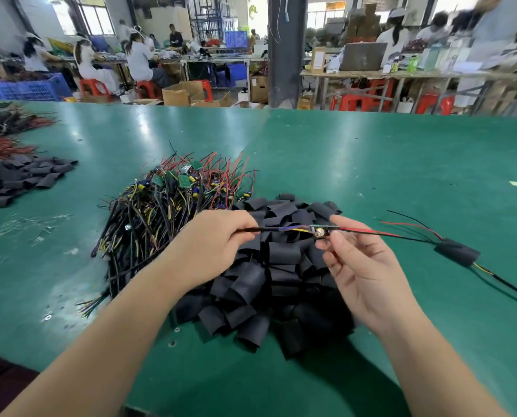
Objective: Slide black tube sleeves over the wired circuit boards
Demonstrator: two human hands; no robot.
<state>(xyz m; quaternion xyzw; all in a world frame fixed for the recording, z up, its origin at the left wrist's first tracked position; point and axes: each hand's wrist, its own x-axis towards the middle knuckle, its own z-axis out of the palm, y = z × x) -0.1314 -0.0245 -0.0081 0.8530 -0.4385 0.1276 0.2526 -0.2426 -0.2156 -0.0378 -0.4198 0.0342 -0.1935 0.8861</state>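
Note:
My left hand (213,245) pinches the black cable of a wired circuit board (322,230), which hangs level above a heap of black tube sleeves (281,266). My right hand (362,266) pinches the small board itself between thumb and fingers; its red and black leads stick out to the right. Behind my left hand lies a tangled pile of wired circuit boards (173,200). To the right, on the green table (401,164), lies one board with a black sleeve (457,251) over it.
A second heap of black sleeves (16,179) and bundles of red wires (1,144) lie at the far left. Beyond the table's far edge are people at other benches, red stools, cardboard boxes and a dark pillar (286,49).

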